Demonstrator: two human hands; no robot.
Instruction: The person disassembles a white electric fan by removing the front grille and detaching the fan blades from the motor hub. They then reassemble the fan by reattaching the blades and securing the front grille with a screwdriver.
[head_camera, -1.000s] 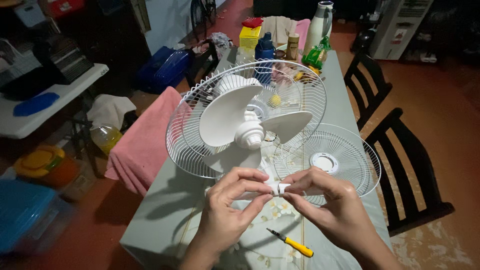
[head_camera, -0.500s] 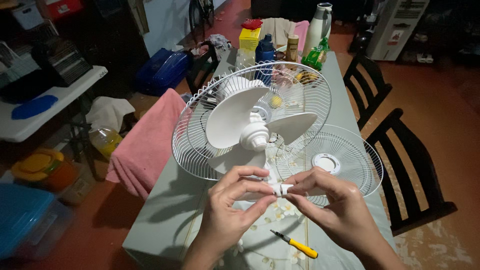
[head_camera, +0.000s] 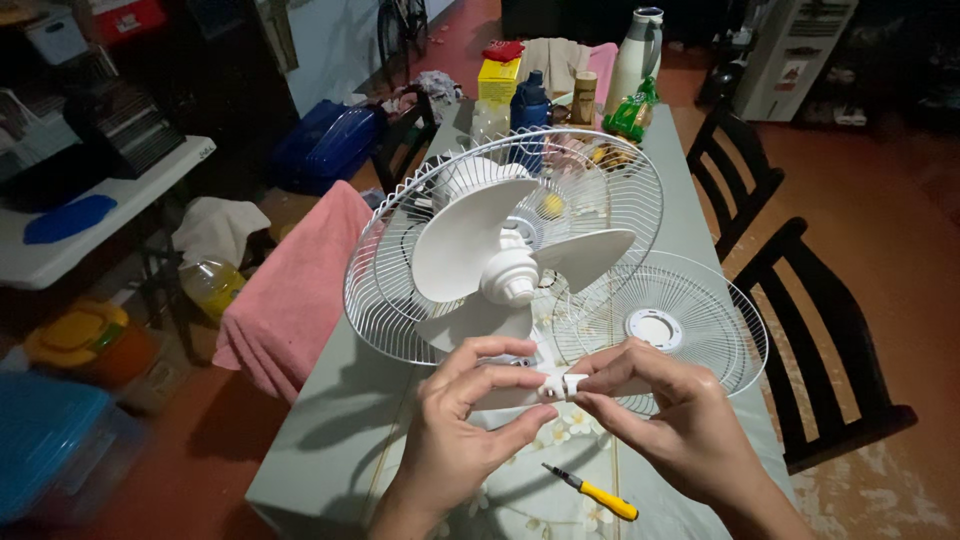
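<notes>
A white table fan stands on the table with its rear wire guard on and its three blades bare. The front wire guard lies flat to the right of it. Both hands pinch a small white plastic clip at the lower rim of the rear guard. My left hand holds its left end between thumb and fingers. My right hand holds its right end. A yellow-handled screwdriver lies on the tablecloth just below the hands.
A pink towel hangs over a chair at the table's left. Bottles, a yellow box and a white jug crowd the far end. Two black chairs stand to the right. A white side table and plastic tubs sit at left.
The view has shifted a little. Both hands stay on the white clip at the guard's lower rim, with only small finger movements.
</notes>
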